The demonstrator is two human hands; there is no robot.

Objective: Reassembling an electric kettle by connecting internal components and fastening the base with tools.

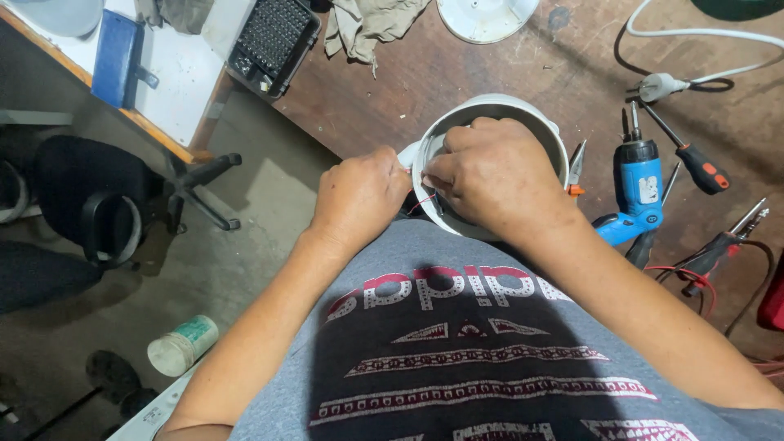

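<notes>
Left edge: office chair [90, 204] on the concrete floor, a capped whitish jar [181, 345] lying lower down, a blue case [116, 59] and a black tray of driver bits [273, 39] on a white board above. Left hand [359, 196] is closed into a loose fist at the near rim of the round grey-white appliance housing [523, 110]; it seems to be gripping the rim or a white tab there, though the fingertips are hidden. Right hand [494, 175] is curled down inside the housing, fingers pressed together, apparently pinching a thin red wire [422, 201] that trails out at the rim; the exact pinch point is covered by the knuckles. The housing sits at the bench [425, 90] edge, right against the person's body, tilted toward them. It is a pale bowl-shaped shell with a smooth rim and a dim interior, mostly blocked from view. Risks, as judged: the fine wire could snap or pull off its terminal if tugged hard, and the housing could slide off the bench edge if the left hand's grip slackens. Further right: small pliers [576, 167], a blue cordless driver [639, 184], a red-handled screwdriver [694, 159], meter probes [727, 241], white cable [702, 34].
</notes>
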